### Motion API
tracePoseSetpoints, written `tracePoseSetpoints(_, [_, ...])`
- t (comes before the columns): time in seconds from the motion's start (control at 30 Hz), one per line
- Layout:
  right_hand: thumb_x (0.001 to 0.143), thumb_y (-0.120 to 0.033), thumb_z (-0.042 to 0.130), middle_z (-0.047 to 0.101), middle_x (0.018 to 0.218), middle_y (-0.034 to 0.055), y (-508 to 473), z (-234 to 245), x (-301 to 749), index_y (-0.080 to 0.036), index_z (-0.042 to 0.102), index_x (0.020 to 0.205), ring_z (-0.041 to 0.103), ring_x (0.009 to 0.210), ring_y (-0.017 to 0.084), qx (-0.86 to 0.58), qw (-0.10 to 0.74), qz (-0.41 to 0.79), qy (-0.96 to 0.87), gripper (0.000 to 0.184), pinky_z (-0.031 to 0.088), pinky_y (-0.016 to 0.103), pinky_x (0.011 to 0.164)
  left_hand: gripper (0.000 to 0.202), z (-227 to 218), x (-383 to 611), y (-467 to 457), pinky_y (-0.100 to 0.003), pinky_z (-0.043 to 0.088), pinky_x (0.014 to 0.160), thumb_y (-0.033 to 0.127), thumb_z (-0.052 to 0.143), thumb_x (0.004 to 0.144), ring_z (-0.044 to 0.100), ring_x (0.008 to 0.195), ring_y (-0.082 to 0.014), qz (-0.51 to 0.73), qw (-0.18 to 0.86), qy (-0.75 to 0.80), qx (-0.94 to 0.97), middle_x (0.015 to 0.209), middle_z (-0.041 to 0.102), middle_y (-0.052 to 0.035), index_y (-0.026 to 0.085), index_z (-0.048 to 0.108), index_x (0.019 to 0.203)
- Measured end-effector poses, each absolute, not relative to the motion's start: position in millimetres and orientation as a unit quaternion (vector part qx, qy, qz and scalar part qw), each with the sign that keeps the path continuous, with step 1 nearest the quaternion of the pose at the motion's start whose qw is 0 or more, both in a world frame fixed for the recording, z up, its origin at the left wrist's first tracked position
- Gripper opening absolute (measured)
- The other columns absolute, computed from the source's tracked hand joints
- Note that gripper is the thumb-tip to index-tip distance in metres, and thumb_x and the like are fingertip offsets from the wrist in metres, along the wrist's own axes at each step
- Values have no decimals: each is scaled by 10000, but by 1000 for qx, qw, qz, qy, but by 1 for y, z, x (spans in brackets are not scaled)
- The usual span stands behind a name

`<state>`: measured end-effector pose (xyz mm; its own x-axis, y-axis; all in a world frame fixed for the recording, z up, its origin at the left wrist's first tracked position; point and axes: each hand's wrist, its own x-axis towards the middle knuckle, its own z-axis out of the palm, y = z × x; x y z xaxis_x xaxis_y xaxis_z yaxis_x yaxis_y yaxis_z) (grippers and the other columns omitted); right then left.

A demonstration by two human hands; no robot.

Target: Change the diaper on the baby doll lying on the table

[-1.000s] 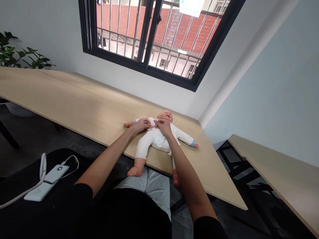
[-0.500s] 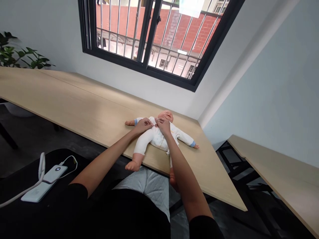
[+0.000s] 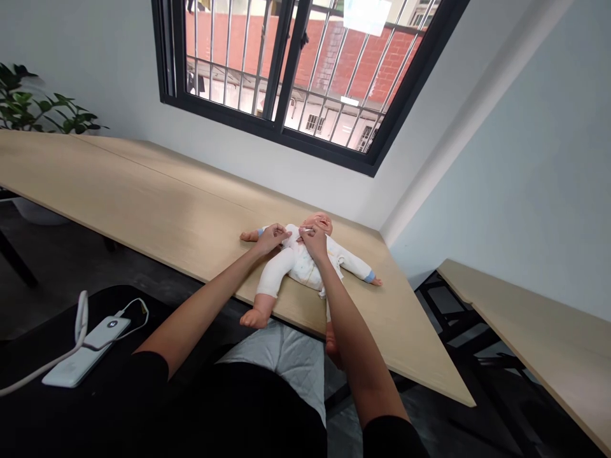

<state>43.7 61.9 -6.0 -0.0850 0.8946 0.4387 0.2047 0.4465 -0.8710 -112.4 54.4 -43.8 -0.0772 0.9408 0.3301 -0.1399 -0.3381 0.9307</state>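
A baby doll (image 3: 319, 221) lies on its back on the wooden table (image 3: 181, 210), its head toward the window and its legs toward me. It wears a white baby outfit (image 3: 305, 267) with blue cuffs, spread around its chest. My left hand (image 3: 273, 238) is at the doll's chest on the left side, fingers pinched at the edge of the white cloth. Close to the doll's neck, my right hand (image 3: 314, 240) has its fingers bent together on the outfit's front. What the fingertips grip is small and partly hidden. My right forearm covers part of one doll leg.
On a black seat (image 3: 157, 308) at the lower left lies a white power bank (image 3: 88, 350) with a cable. A barred window (image 3: 281, 121) is above the table. Another table (image 3: 525, 318) stands at the right, and a plant (image 3: 42, 108) is at the far left.
My left hand has shifted slightly up and left, leaving a wider gap to my right hand. The right hand and the doll stay nearly in place.
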Motion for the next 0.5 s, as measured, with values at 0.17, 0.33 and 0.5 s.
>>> tracePoseSetpoints(0.17, [723, -356, 624, 659, 615, 6, 67, -10, 45, -203, 572, 799, 657, 571, 189, -420, 518, 311, -678, 179, 523, 302, 591, 248, -44, -115, 52, -196, 393, 471, 213, 771, 641, 487, 493, -86, 638, 454, 375, 496, 580, 549, 34, 161, 533, 686])
tracePoseSetpoints(0.33, [703, -249, 568, 646, 611, -15, 73, -10, 46, -222, 526, 737, 643, 590, 185, -483, 474, 232, -698, 60, 496, 293, 623, 232, -43, -117, 55, -209, 412, 476, 238, 744, 682, 525, 480, -104, 654, 463, 389, 454, 553, 576, 25, 173, 526, 730])
tracePoseSetpoints(0.5, [688, -196, 523, 635, 608, 1, 76, -11, 45, -230, 517, 698, 638, 594, 200, -535, 490, 171, -666, 36, 493, 312, 631, 215, -42, -118, 54, -203, 423, 480, 262, 719, 714, 566, 477, -111, 648, 505, 379, 425, 543, 598, 7, 173, 528, 758])
